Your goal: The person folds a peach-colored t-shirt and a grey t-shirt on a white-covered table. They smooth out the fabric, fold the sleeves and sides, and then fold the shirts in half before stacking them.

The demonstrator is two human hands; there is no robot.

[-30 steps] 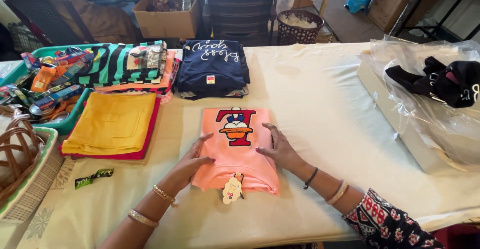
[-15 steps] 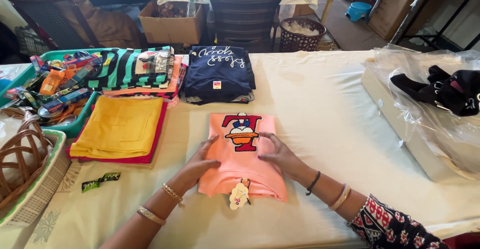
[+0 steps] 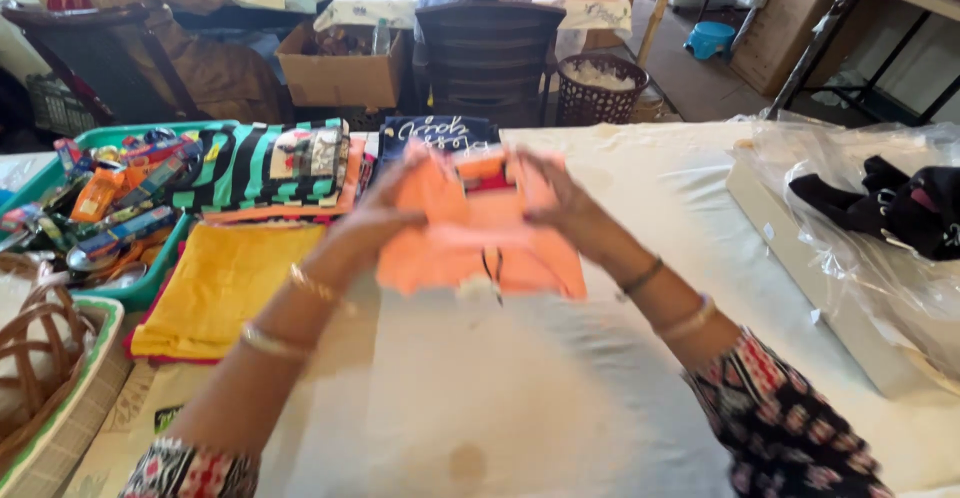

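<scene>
White-covered table, spanning the scene. Folded orange T-shirt, lifted above table centre, blurred. Folded yellow cloth, left of it. Left hand and right hand, fingers closed, gripping the shirt's upper corners.

Surface w/ pale cream cloth, a faint stain near the front edge. Lying on it: yellow folded cloth at left, striped green-black folded garment behind it, navy folded shirt at the back centre, green tray of small colourful items far left, wicker basket at left front, clear plastic bag w/ dark clothes at right.
</scene>
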